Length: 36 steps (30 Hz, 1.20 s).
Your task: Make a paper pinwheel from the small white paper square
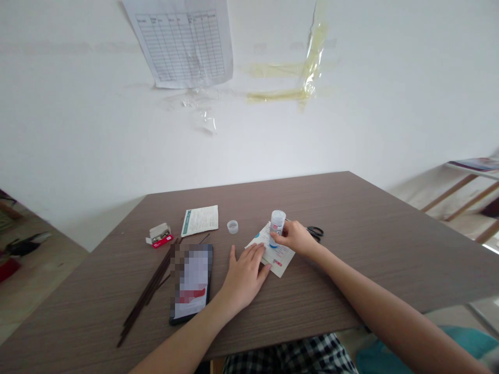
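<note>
My right hand [297, 237] is wrapped round a clear, white-topped glue stick [277, 222], held upright with its lower end against a printed paper packet [281, 259]. The packet lies at an angle on the brown table. My left hand [245, 275] rests flat on the table, fingers spread, its fingertips on the packet's left part. A small translucent cap [233, 226] sits on the table beyond my left hand. Black-handled scissors [315, 232] lie behind my right hand, their blades mostly hidden.
On the brown table [370, 259], a phone [193, 283] lies left of my left hand, beside thin dark sticks [150, 285]. Farther back are a red and white box [160, 236] of small metal pieces and another printed packet [200, 220]. A white wall stands behind.
</note>
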Each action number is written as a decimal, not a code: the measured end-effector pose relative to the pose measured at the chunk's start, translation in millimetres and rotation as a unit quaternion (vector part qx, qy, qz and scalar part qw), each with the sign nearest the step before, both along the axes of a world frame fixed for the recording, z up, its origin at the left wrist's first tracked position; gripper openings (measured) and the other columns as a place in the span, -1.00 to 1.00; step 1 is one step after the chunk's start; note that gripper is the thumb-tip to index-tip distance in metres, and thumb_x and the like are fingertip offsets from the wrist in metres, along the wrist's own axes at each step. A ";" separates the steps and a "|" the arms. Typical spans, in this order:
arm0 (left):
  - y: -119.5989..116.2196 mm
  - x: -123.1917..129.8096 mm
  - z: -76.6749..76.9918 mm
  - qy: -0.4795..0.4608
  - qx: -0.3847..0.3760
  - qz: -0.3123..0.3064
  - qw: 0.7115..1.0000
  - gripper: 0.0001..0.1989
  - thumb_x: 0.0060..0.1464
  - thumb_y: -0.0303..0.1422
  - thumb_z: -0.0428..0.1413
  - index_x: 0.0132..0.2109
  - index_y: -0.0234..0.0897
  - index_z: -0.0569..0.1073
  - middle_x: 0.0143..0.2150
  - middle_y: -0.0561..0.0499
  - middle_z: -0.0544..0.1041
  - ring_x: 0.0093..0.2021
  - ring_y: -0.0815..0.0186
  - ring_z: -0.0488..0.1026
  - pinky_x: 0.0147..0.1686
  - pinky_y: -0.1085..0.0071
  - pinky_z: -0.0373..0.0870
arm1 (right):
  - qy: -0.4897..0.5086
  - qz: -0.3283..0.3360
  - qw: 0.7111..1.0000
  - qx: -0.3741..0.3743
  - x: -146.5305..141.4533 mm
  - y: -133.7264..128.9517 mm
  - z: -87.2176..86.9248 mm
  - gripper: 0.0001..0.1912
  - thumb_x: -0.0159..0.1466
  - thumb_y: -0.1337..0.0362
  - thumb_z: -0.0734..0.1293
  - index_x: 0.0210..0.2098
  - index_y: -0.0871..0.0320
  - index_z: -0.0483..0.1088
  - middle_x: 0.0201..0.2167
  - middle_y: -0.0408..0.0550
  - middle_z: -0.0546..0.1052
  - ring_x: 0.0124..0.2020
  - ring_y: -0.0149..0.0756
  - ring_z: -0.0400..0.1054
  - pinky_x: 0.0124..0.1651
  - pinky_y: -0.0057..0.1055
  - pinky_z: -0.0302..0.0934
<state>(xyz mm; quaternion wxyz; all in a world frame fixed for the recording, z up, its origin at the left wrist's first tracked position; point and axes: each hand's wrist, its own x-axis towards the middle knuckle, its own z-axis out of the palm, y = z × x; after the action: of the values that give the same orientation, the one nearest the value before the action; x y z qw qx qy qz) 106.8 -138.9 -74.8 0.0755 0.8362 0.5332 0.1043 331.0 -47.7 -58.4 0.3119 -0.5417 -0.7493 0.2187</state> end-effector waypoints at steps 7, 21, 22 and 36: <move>-3.1 8.2 -1.9 0.036 0.000 0.019 0.999 -0.48 0.63 -0.33 0.07 0.59 -0.27 0.47 0.68 -0.32 0.42 0.71 -0.21 0.31 0.66 -0.58 0.08 | -0.051 0.000 0.999 0.019 -6.1 -5.4 3.7 -0.56 0.26 0.09 0.64 -0.51 0.05 0.36 -0.56 -0.10 0.52 -0.50 -0.26 0.35 -0.37 -0.32 0.02; -2.8 7.4 -4.9 0.028 0.012 0.022 0.999 -0.47 0.61 -0.32 0.10 0.60 -0.16 0.48 0.66 -0.28 0.45 0.69 -0.21 0.35 0.65 -0.61 0.08 | 0.012 -0.015 1.000 0.003 1.2 -2.4 4.9 -0.55 0.31 0.11 0.58 -0.56 0.06 0.36 -0.60 -0.10 0.50 -0.54 -0.27 0.33 -0.38 -0.31 0.07; -3.1 7.7 -4.5 0.026 0.016 0.023 0.999 -0.48 0.61 -0.32 0.11 0.59 -0.17 0.49 0.66 -0.28 0.46 0.68 -0.22 0.36 0.65 -0.60 0.08 | 0.009 -0.011 1.000 0.001 0.4 -2.7 4.5 -0.56 0.30 0.11 0.59 -0.56 0.06 0.36 -0.60 -0.10 0.50 -0.54 -0.27 0.32 -0.38 -0.32 0.07; -2.4 6.2 -8.6 0.012 0.040 0.021 0.999 -0.48 0.59 -0.34 0.10 0.56 -0.15 0.52 0.64 -0.27 0.49 0.64 -0.24 0.42 0.65 -0.58 0.13 | -0.003 0.011 1.000 -0.012 -0.5 -3.8 5.2 -0.58 0.29 0.12 0.58 -0.55 0.06 0.38 -0.59 -0.10 0.52 -0.54 -0.28 0.33 -0.39 -0.33 0.08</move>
<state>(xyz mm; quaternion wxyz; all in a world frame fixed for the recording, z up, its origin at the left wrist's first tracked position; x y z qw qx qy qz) 113.1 -141.3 -83.4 0.0331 0.8283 0.5470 0.1167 330.5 -51.5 -53.2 0.3004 -0.5376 -0.7538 0.2295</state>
